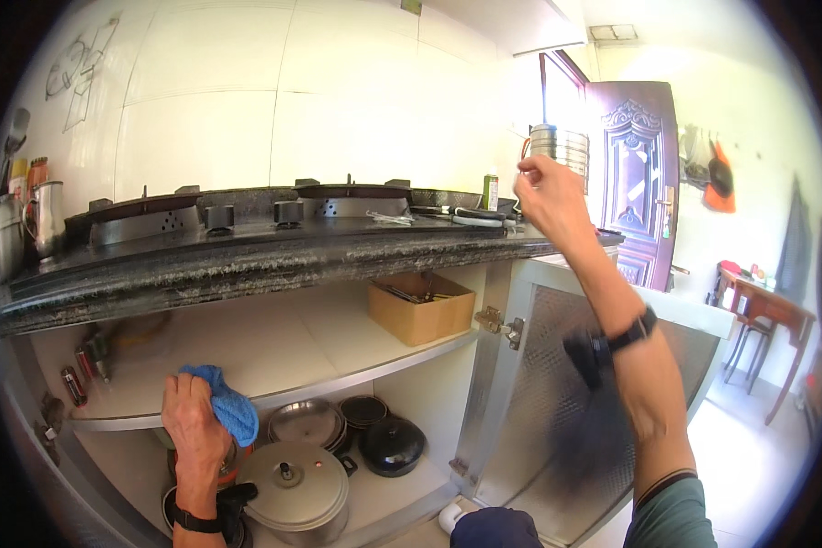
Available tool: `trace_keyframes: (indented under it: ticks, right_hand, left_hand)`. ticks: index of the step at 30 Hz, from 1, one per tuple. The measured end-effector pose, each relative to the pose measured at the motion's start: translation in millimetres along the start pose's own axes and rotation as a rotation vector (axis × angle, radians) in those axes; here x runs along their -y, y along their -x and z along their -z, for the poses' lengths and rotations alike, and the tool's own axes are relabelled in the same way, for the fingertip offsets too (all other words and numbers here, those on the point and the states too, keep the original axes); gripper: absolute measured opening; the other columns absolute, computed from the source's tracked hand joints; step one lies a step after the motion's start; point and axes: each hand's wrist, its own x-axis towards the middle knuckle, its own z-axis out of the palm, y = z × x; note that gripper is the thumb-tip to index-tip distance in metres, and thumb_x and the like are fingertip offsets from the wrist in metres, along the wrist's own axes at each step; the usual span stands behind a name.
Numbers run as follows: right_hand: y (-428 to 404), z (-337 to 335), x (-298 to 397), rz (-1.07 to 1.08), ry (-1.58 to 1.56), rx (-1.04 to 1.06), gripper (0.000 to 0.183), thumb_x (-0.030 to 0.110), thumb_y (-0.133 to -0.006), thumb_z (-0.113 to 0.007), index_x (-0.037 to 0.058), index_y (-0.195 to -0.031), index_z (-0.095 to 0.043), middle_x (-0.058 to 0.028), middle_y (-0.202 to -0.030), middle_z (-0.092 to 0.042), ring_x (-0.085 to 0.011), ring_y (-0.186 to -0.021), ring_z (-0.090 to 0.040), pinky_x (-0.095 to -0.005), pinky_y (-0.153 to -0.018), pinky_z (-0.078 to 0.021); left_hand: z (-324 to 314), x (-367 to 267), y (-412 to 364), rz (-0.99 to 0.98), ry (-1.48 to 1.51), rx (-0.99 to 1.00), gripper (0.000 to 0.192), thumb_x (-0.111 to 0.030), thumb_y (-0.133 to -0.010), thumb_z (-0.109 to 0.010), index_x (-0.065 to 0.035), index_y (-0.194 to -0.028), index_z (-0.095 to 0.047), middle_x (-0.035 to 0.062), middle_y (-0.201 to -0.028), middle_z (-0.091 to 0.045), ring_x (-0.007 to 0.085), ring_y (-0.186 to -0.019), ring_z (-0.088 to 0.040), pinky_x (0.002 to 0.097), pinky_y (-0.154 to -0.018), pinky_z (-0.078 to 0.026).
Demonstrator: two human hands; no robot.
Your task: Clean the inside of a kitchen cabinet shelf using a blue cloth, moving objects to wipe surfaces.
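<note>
A blue cloth is bunched in my left hand at the front edge of the cabinet's middle shelf. My right hand is raised above the right end of the black stone countertop. Its fingers are curled together and I see nothing in them. Just behind that hand, in the picture, is a stacked steel container. Toward the shelf's right end sits an open cardboard box holding several thin items. Batteries stand at the shelf's left end.
Below the shelf are a pressure cooker, steel pans and a black lidded pan. The cabinet door hangs open under my right arm. A gas hob is set into the counter, with a green can to its right.
</note>
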Motion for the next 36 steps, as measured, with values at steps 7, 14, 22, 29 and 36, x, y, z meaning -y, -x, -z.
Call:
trace_keyframes:
  ticks: [7, 14, 22, 29, 36]
  right_hand:
    - [-56.8, -21.3, 17.7, -0.417, -0.015, 0.925, 0.109, 0.067, -0.089, -0.069, -0.0042, -0.163, -0.033, -0.0299, -0.136, -0.066, -0.0381, -0.099, -0.072, -0.0474, -0.08, -0.0619]
    - [-58.4, -62.0, 19.3, -0.161, 0.41, 1.098, 0.086, 0.069, -0.092, -0.061, -0.0029, -0.138, -0.068, -0.0284, -0.146, -0.061, -0.047, -0.136, -0.057, -0.058, -0.111, -0.0471]
    - [-54.2, -11.9, 20.4, -0.233, 0.141, 1.115, 0.073, 0.045, -0.08, -0.073, 0.0039, -0.14, -0.069, -0.022, -0.139, -0.068, -0.0366, -0.116, -0.07, -0.0473, -0.09, -0.064]
    - [-18.1, -2.5, 6.5, -0.086, 0.127, 0.79, 0.062, 0.035, -0.078, -0.069, -0.0038, -0.126, -0.074, -0.019, -0.084, -0.075, -0.0261, -0.074, -0.067, -0.0381, -0.075, -0.0562]
    - [64.3, 43.7, 31.0, -0.188, 0.015, 0.235, 0.047, 0.03, -0.082, -0.071, -0.0028, -0.116, -0.073, -0.0192, -0.08, -0.073, -0.0278, -0.076, -0.072, -0.0378, -0.076, -0.0563]
  left_hand:
    - [2.5, 1.3, 0.3, -0.006, -0.033, 0.045, 0.019, -0.001, -0.068, -0.067, -0.0011, -0.08, -0.053, 0.0202, -0.085, -0.052, 0.0427, -0.082, -0.053, 0.0519, -0.067, -0.045]
    - [2.1, -2.9, -2.2, 0.002, -0.007, 0.036, 0.019, -0.003, -0.071, -0.07, -0.0012, -0.08, -0.054, 0.0199, -0.085, -0.052, 0.0427, -0.082, -0.054, 0.0519, -0.067, -0.045]
    - [2.5, 0.4, 2.0, 0.013, -0.038, 0.054, 0.02, -0.004, -0.072, -0.07, -0.001, -0.082, -0.053, 0.0194, -0.086, -0.054, 0.0418, -0.083, -0.054, 0.0515, -0.068, -0.046]
    - [2.3, -1.4, 1.1, 0.004, -0.044, 0.046, 0.022, -0.005, -0.072, -0.072, -0.0006, -0.084, -0.055, 0.0192, -0.087, -0.054, 0.0408, -0.083, -0.055, 0.0504, -0.067, -0.046]
    - [1.3, -5.2, 0.9, -0.01, -0.03, 0.012, 0.02, -0.005, -0.073, -0.07, -0.0017, -0.083, -0.053, 0.0187, -0.086, -0.054, 0.0408, -0.081, -0.054, 0.0502, -0.066, -0.046]
